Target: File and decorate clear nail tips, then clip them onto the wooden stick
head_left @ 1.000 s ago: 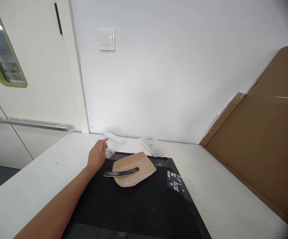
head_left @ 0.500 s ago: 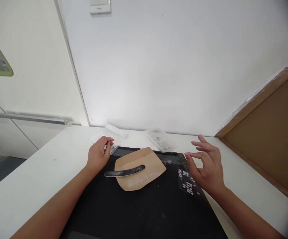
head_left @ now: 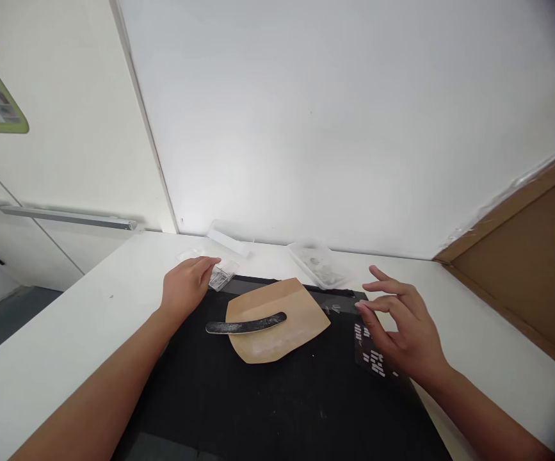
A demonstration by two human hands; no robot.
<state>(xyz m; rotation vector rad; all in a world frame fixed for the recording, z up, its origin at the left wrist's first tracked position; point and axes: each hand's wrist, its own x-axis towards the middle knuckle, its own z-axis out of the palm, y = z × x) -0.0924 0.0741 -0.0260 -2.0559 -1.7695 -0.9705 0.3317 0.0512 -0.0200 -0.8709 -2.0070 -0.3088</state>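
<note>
My left hand rests palm down at the far left corner of a black mat, its fingertips touching a small clear plastic box. My right hand hovers with fingers spread over a clear sheet with small white pieces at the mat's right edge, holding nothing. Between the hands lies a tan paper sheet dusted with white powder, with a dark curved nail file lying across it.
The mat lies on a white table against a white wall. A clear plastic tray and a clear lid sit at the table's far edge. A brown cardboard panel leans at the right. A door stands at the left.
My right hand came into view and now hovers over the clear sheet. My left hand lowered its fingers onto the clear box. The view tilted down and to the right.
</note>
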